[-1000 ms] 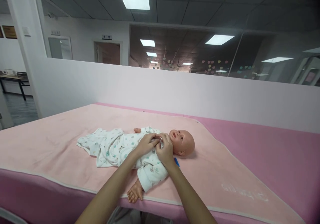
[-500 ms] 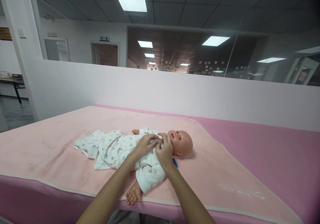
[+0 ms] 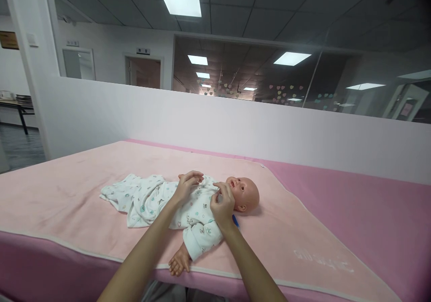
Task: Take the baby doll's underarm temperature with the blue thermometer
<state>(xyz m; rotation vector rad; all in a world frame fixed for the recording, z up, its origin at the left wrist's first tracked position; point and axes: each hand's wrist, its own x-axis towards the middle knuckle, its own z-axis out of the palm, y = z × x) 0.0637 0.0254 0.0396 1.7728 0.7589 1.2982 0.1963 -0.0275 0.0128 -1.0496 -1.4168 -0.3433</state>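
A baby doll (image 3: 247,194) lies on its back with its head to the right, dressed in a white gown (image 3: 198,207) with small printed figures. At the doll's neck, my right hand (image 3: 222,203) is closed with its fingertips pinching the gown's neckline; the exact grip is partly hidden by the fingers. My left hand (image 3: 187,187) is over the doll's chest, its fingers slightly curled and apart, holding nothing. The doll's near hand (image 3: 180,260) rests at the front edge. Part of a blue object (image 3: 235,221) shows beside my right wrist.
Beneath the doll spreads a light pink blanket (image 3: 77,194) over a darker pink padded surface (image 3: 357,185). A low white wall (image 3: 215,118) runs along the back, with glass above it. At far left is a table (image 3: 16,105) with stacked things.
My left hand has let go of the gown near the neck and moved left, its fingers opening. My right hand has stayed at the neckline. The view has shifted slightly.
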